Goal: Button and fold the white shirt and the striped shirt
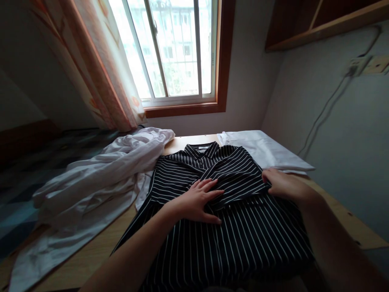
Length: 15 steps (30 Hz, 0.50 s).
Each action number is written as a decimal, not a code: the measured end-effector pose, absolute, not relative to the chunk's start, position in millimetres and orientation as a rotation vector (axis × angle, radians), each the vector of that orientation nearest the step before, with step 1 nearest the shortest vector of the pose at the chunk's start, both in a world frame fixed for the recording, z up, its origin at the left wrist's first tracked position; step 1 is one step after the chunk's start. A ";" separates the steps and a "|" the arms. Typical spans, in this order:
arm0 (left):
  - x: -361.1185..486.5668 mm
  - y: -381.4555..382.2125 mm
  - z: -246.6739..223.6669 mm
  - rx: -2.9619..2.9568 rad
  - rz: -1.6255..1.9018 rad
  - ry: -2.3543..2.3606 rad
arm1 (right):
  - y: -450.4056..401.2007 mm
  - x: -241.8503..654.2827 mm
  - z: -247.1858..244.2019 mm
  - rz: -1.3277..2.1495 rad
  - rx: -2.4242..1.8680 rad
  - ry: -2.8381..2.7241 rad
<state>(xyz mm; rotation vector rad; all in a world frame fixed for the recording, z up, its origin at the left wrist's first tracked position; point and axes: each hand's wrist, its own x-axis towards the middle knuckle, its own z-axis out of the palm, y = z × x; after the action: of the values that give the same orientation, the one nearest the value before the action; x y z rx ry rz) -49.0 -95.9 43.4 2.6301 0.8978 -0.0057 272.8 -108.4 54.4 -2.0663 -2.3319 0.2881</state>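
Observation:
A black shirt with white stripes (243, 239) lies spread on the wooden table, its collar (202, 149) toward the window. One sleeve is laid across the chest. My left hand (200, 200) rests on the shirt's middle with its fingers spread. At the shirt's right edge, my right hand (281, 184) is closed, pinching the fabric near the end of the folded-over sleeve. The lower hem runs down toward my body and is partly dark.
Crumpled white cloth (100, 190) covers the table's left side and hangs over a dark checked surface. A folded white garment (264, 148) lies at the back right. The wooden table (334, 202) meets the right wall, where a cord (322, 111) hangs. Behind is a window (179, 52).

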 end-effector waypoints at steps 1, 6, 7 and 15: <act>-49.1 -95.6 43.4 2.627 -0.005 0.900 | -107.7 270.4 53.0 0.251 -2.075 -2.333; -48.7 -94.8 41.6 2.646 0.034 0.883 | -101.3 268.6 42.6 0.176 -2.093 -2.347; -48.0 -95.3 41.0 2.659 0.050 0.871 | -100.0 269.8 41.1 0.178 -2.099 -2.344; -39.0 -104.6 39.9 2.719 0.226 0.763 | -95.4 291.5 37.8 0.132 -2.106 -2.216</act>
<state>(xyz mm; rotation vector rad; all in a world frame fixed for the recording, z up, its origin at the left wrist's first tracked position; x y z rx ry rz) -39.0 -104.6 39.9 2.7191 0.7630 0.2257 291.5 -95.4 37.8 -2.1063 -2.2163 0.1325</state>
